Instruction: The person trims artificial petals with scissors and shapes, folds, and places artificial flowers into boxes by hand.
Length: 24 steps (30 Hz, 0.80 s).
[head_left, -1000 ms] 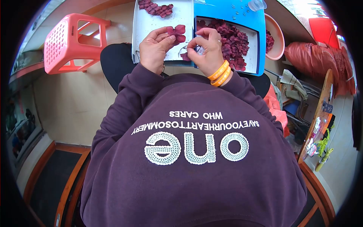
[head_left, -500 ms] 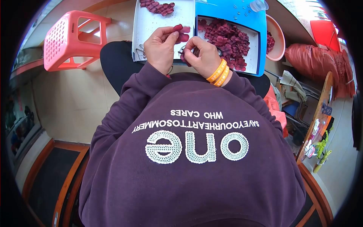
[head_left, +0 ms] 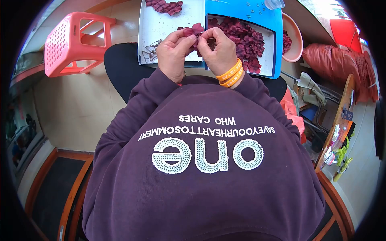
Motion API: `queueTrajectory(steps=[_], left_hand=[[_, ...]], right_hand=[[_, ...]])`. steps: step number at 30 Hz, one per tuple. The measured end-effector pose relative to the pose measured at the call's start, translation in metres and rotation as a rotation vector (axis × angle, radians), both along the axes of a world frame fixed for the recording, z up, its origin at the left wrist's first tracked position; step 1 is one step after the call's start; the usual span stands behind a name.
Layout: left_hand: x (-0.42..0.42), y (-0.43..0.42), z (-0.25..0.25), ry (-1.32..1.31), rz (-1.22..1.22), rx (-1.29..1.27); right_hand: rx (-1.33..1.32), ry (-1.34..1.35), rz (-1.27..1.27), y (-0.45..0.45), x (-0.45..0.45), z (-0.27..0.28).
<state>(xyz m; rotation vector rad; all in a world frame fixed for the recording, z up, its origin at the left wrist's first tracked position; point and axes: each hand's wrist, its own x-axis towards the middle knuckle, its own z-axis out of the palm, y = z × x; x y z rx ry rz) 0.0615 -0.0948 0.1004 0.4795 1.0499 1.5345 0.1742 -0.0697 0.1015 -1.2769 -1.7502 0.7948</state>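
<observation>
My left hand [head_left: 173, 57] is closed, its thumb and fingers pinching a dark burgundy fabric flower [head_left: 194, 29]. Fingertip to fingertip with it, my right hand [head_left: 219, 50], with orange wristbands [head_left: 230, 74], is closed in a pinch. A thin, light, wire-like piece shows at its fingertips, partly hidden by the fingers. Both hands are above the white tray [head_left: 173, 30] on the left and the blue box [head_left: 225, 9] on the right. Loose burgundy petals [head_left: 241, 38] fill the box's compartment. A strip of joined petals [head_left: 165, 7] lies at the tray's far end.
Bent metal wire pieces [head_left: 152, 50] lie at the tray's near left corner. A clear cup [head_left: 274, 4] and small bits rest on the blue lid. Right of it stands a pink basin [head_left: 297, 40] with more petals. A pink stool [head_left: 76, 44] stands left, a red sack [head_left: 335, 60] right.
My two hands have come together at the fingertips, bringing the flower against what my right hand pinches. The wire pieces in the tray now show more fully.
</observation>
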Motion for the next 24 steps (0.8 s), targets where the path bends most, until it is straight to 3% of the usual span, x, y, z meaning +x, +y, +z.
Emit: queueTrajectory(steps=[3,7,12,24], left_hand=[[0.0,0.0,0.001,-0.02,-0.03,-0.061],[0.004,0.003,-0.004,0.267,0.015,-0.023],[0.006,0.0,-0.003,0.276,0.014,0.029],[0.009,-0.002,-0.011,0.267,-0.018,0.048]], right_hand=[[0.034,-0.03,0.0,-0.001,0.001,0.001],[0.126,-0.134,-0.01,-0.004,0.0,0.011],[0.267,-0.258,-0.047,0.002,-0.001,0.0],[0.333,-0.268,-0.003,0.002,0.002,-0.001]])
